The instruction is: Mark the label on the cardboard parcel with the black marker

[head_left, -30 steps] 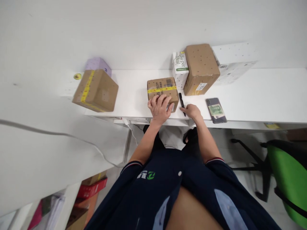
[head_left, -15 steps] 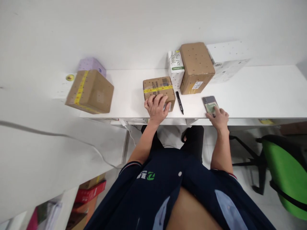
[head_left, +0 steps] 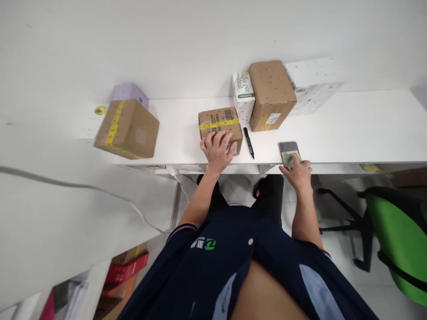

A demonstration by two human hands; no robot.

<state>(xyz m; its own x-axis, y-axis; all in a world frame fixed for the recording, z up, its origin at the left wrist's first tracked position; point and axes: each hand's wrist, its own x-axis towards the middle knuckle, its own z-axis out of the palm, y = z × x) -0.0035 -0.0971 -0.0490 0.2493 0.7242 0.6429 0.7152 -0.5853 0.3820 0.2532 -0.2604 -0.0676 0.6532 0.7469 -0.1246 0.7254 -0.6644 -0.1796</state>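
Left hand [head_left: 217, 151] lies with fingers spread on the taped cardboard box [head_left: 220, 129]; right hand [head_left: 298, 171] grips the flat phone [head_left: 288, 153].

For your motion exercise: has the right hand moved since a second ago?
Yes. The right hand left the pen and went rightward to the phone; the left hand rests on the box.

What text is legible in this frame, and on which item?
"Super Meal": white carton.
Green logo mark, letters unreadable: shirt.
Printed labels, too small to read: small taped box under left hand; tall brown box; white box.
Phone at right hand: none readable.
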